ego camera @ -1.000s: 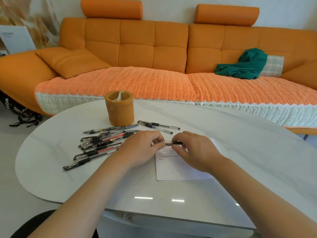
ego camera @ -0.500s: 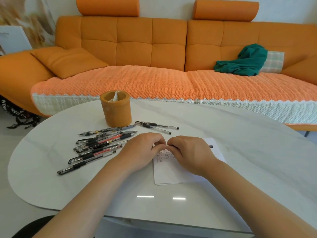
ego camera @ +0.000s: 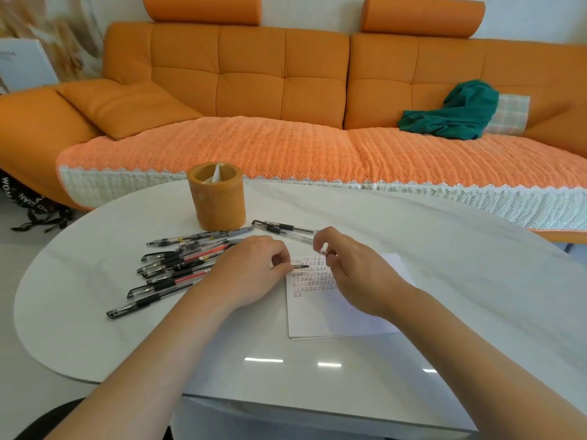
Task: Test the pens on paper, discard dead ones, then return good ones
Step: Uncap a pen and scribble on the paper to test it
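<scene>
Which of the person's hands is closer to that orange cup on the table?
Left. The left hand, gripping a pen, sits just in front of the orange cup. The right hand, pinching what looks like its cap, is farther right, over the paper.

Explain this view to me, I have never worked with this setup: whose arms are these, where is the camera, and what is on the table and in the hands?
There is no machine here. A person works with two bare hands, and the single camera sits on their head, looking forward and down, so the arms entering from the bottom are their own. On the white table lie a sheet of paper with rows of small test marks, a pile of pens to its left, two more pens set apart behind it, and an orange pen cup. The left hand grips a pen, its tip over the paper. The right hand pinches a small piece, probably that pen's cap. Behind stands an orange sofa.
</scene>
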The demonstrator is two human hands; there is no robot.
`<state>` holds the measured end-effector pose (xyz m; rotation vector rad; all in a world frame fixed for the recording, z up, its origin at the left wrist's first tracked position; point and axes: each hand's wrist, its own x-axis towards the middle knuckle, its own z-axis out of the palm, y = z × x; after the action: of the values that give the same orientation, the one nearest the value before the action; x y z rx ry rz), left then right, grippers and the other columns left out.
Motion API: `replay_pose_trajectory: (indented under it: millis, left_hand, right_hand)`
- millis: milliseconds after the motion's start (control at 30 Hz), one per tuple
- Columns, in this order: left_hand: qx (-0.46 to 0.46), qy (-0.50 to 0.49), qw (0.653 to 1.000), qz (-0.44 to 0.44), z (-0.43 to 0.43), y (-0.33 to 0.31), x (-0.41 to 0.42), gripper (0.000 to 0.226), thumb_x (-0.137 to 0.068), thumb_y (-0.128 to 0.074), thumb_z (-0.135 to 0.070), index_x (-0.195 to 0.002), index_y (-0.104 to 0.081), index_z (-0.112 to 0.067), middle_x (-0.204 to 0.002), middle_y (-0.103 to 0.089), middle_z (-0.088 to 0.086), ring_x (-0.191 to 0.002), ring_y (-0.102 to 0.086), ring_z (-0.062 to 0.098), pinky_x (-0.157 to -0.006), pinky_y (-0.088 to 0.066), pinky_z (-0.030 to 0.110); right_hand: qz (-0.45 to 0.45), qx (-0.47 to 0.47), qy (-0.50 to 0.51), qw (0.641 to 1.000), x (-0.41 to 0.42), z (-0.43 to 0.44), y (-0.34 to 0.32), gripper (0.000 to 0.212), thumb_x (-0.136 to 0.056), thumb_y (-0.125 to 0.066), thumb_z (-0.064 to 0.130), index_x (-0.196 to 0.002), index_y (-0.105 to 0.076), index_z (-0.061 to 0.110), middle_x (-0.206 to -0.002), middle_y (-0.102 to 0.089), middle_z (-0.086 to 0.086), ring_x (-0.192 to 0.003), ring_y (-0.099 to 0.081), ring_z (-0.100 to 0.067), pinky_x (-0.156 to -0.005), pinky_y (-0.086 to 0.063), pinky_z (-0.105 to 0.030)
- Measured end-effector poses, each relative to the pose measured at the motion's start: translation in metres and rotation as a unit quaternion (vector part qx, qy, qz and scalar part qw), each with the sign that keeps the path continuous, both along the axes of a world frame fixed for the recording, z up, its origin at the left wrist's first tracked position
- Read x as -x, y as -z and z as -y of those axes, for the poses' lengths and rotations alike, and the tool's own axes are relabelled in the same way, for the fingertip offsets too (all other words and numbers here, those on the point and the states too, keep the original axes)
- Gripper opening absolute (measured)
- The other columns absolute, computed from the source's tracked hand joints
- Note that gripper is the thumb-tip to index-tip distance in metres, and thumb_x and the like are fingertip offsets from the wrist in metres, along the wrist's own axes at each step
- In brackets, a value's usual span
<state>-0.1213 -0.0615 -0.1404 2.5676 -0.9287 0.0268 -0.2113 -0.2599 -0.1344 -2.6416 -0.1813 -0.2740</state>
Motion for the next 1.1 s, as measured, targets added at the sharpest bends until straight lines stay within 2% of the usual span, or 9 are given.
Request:
replay_pose_trajectory:
  millis: [133, 233, 333, 400, 500, 633, 767, 900, 1100]
  left_hand:
    - [-0.023, -0.005, 1.000, 0.001, 0.001, 0.001, -0.002, 0.015, -0.093, -0.060, -0.050, -0.099, -0.064, -0.036, -0.096, -0.057, -0.016, -0.086, -0.052, 0.004, -0.070, -0.046, 0.026]
    - [-0.031, 0.001, 1.000, -0.001, 0.004, 0.003, -0.003, 0.019, -0.092, -0.062, -0.048, -0.105, -0.064, -0.034, -0.101, -0.056, -0.014, -0.097, -0.051, 0.009, -0.081, -0.049, 0.031]
    - [-0.027, 0.020, 0.999, -0.009, 0.008, 0.006, -0.005, 0.031, -0.090, -0.063, -0.051, -0.117, -0.059, -0.034, -0.108, -0.054, -0.013, -0.106, -0.046, 0.010, -0.090, -0.045, 0.032]
    - [-0.022, 0.038, 0.999, -0.019, 0.010, 0.007, -0.006, 0.037, -0.089, -0.063, -0.053, -0.122, -0.058, -0.035, -0.113, -0.052, -0.013, -0.112, -0.043, 0.010, -0.095, -0.043, 0.034]
    - [-0.030, 0.051, 0.997, -0.042, 0.012, 0.009, -0.006, 0.042, -0.088, -0.063, -0.056, -0.125, -0.057, -0.037, -0.113, -0.049, -0.012, -0.115, -0.040, 0.011, -0.095, -0.042, 0.036]
    - [-0.031, 0.048, 0.997, -0.046, 0.012, 0.013, -0.008, 0.042, -0.087, -0.064, -0.058, -0.125, -0.058, -0.039, -0.115, -0.048, -0.013, -0.118, -0.038, 0.011, -0.098, -0.041, 0.037]
    - [-0.032, 0.050, 0.997, -0.043, 0.013, 0.015, -0.010, 0.044, -0.087, -0.063, -0.059, -0.126, -0.057, -0.040, -0.115, -0.047, -0.013, -0.118, -0.037, 0.012, -0.097, -0.040, 0.035]
    - [-0.032, 0.053, 0.996, -0.059, 0.012, 0.014, -0.012, 0.050, -0.087, -0.066, -0.058, -0.133, -0.054, -0.042, -0.116, -0.044, -0.014, -0.120, -0.035, 0.013, -0.098, -0.038, 0.035]
    - [-0.036, 0.046, 0.995, -0.082, 0.012, 0.014, -0.015, 0.062, -0.084, -0.068, -0.059, -0.141, -0.049, -0.042, -0.121, -0.042, -0.012, -0.125, -0.032, 0.014, -0.105, -0.036, 0.038]
  right_hand:
    - [-0.017, -0.134, 0.022, 0.991, -0.004, 0.003, -0.004, 0.047, -0.098, -0.033, -0.001, -0.102, -0.065, 0.034, -0.100, -0.058, 0.009, -0.084, -0.055, -0.002, -0.072, -0.043, -0.017]
    - [-0.069, -0.228, 0.019, 0.971, -0.006, 0.004, -0.002, 0.059, -0.094, -0.030, -0.009, -0.119, -0.066, 0.029, -0.099, -0.060, 0.008, -0.081, -0.056, -0.007, -0.074, -0.046, -0.021]
    - [-0.090, -0.269, 0.015, 0.959, -0.007, 0.001, 0.003, 0.046, -0.099, -0.042, -0.003, -0.126, -0.063, 0.028, -0.092, -0.057, 0.005, -0.077, -0.055, -0.011, -0.074, -0.049, -0.026]
    - [-0.104, -0.327, 0.007, 0.939, -0.004, -0.003, 0.005, 0.028, -0.101, -0.054, 0.010, -0.121, -0.066, 0.025, -0.080, -0.051, -0.001, -0.068, -0.050, -0.013, -0.065, -0.045, -0.022]
    - [-0.114, -0.404, 0.015, 0.908, -0.002, -0.010, 0.006, 0.025, -0.103, -0.047, 0.016, -0.104, -0.072, 0.018, -0.072, -0.050, -0.007, -0.062, -0.047, -0.019, -0.052, -0.038, -0.022]
    - [-0.126, -0.389, 0.046, 0.912, 0.000, -0.013, 0.007, 0.025, -0.088, -0.050, 0.002, -0.093, -0.070, 0.016, -0.077, -0.069, -0.012, -0.058, -0.059, -0.023, -0.047, -0.039, -0.025]
    - [-0.133, -0.367, 0.044, 0.920, 0.002, -0.014, 0.011, 0.012, -0.080, -0.060, 0.001, -0.081, -0.065, 0.012, -0.071, -0.068, -0.024, -0.053, -0.053, -0.024, -0.047, -0.038, -0.025]
    - [-0.125, -0.341, 0.023, 0.931, 0.004, -0.017, 0.013, 0.007, -0.081, -0.064, -0.002, -0.076, -0.059, 0.000, -0.055, -0.061, -0.012, -0.046, -0.051, -0.018, -0.046, -0.038, -0.022]
    - [-0.145, -0.338, 0.016, 0.930, 0.001, -0.019, 0.012, 0.012, -0.081, -0.062, -0.006, -0.075, -0.053, -0.001, -0.054, -0.054, -0.002, -0.046, -0.048, -0.016, -0.044, -0.038, -0.020]
